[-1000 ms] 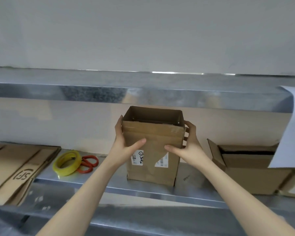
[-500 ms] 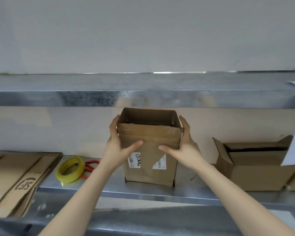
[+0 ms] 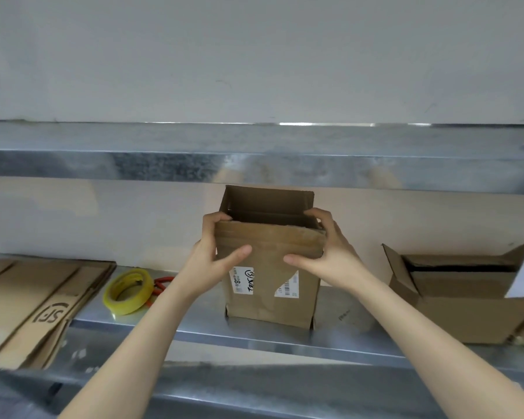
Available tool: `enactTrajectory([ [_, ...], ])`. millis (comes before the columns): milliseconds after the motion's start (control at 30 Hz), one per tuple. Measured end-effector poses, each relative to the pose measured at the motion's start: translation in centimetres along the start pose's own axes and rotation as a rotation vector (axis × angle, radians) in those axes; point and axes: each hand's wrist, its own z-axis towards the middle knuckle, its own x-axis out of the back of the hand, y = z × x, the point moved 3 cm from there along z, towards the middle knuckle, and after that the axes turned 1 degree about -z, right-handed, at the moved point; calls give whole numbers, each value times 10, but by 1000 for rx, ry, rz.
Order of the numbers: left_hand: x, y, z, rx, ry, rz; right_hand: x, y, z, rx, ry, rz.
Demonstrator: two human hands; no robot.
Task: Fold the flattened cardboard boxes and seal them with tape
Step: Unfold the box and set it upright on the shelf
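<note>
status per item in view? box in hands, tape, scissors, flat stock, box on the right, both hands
Cardboard box: upright on the metal shelf, top open, flaps unsealed.
Left hand: gripping the box's left side, thumb on the front.
Right hand: gripping the right side, thumb on the front.
Tape roll: lying on the shelf, untouched.
Scissors: mostly hidden behind the tape.
Flattened boxes: stacked, unfolded.
Second box: open, flaps up.

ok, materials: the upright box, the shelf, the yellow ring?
Upright box: brown corrugated cardboard, matte, creased along the top edge, paper labels stuck on. Shelf: looks like galvanised sheet steel, grey and mottled, dully reflective. Yellow ring: probably a roll of plastic tape, glossy and translucent.
</note>
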Motion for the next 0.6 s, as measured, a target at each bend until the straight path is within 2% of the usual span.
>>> enactTrajectory([
  [200,12,-6,-1,62,2,-161,-1,-2,-1,-35,-106,3],
  [267,14,-7,0,87,-12,-132,-5,3,-4,-46,-112,-33],
  [367,8,-4,0,100,-38,-75,-6,10,-7,-132,-76,22],
  [533,3,-15,4,204,53,-237,-4,4,-7,-147,-25,139],
  [600,2,-16,7,213,74,-216,-7,7,-5,-151,12,160],
])
